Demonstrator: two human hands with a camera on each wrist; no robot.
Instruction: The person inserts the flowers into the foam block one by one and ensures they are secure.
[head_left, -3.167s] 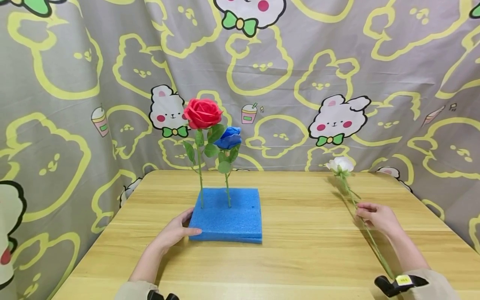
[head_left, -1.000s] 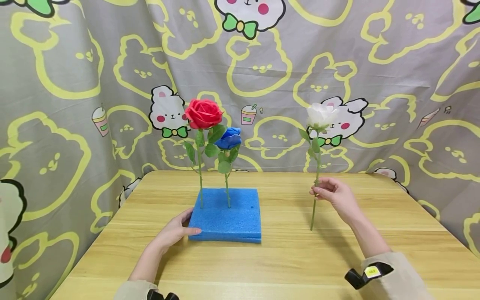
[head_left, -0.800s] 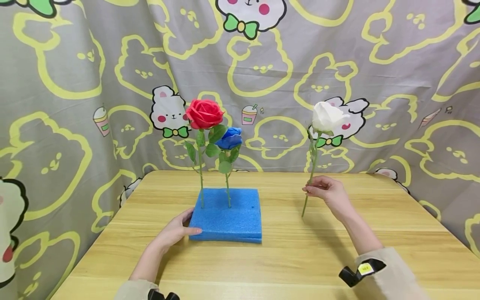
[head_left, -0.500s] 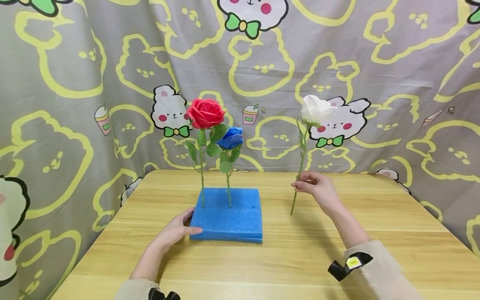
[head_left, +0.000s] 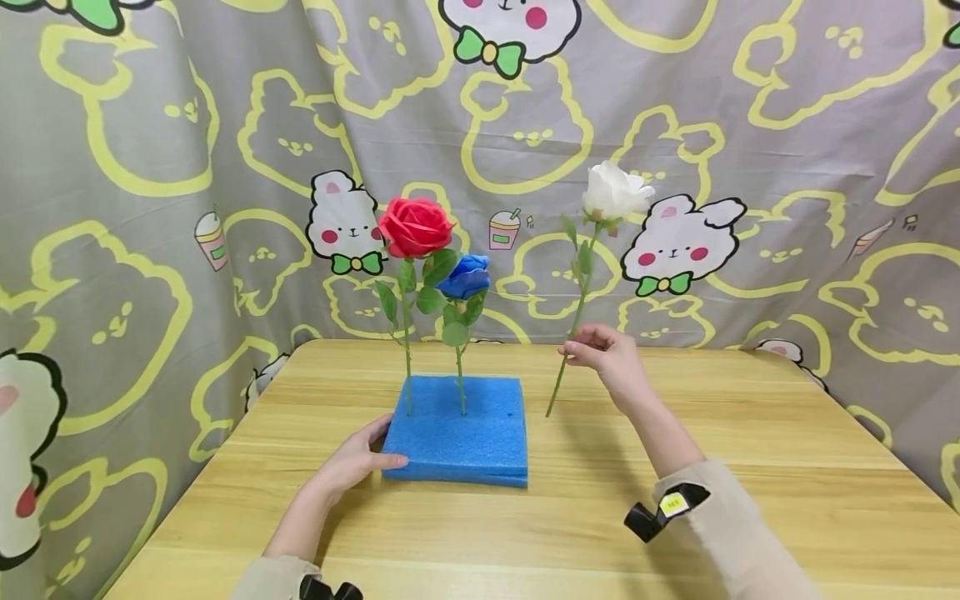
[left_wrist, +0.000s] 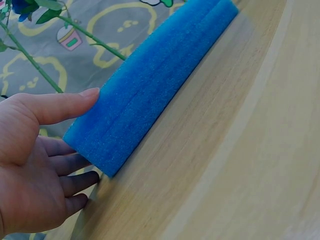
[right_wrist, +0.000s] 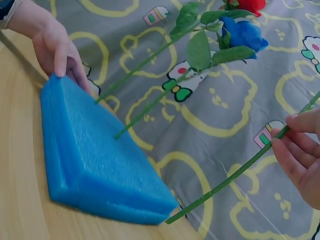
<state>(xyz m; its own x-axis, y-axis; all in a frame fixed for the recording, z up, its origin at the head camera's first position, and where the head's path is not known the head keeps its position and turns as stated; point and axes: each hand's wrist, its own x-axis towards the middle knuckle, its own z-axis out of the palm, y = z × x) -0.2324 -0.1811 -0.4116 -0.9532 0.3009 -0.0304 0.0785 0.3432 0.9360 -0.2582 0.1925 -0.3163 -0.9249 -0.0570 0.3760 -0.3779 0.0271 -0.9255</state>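
My left hand (head_left: 354,458) holds the left front corner of a blue foam block (head_left: 457,446), thumb on its upper edge and fingers along its side. An artificial red rose (head_left: 416,227) and a shorter blue rose (head_left: 465,277) stand in the block, stems upright and green leaves attached. My right hand (head_left: 609,360) pinches the stem of a white rose (head_left: 617,192) between thumb and fingers. That rose leans right at the top. Its lower stem end (right_wrist: 175,218) is just right of the block; in the right wrist view it appears near the block's corner.
The block lies on a light wooden table (head_left: 450,542). Behind and beside the table hangs a grey curtain (head_left: 555,100) with yellow outlines and cartoon rabbits. A black wrist camera (head_left: 663,510) sits on the right sleeve.
My right hand has lifted the white rose off the table's right side, brought it upright and carried it left towards the foam block. My left hand and the block have stayed in place.
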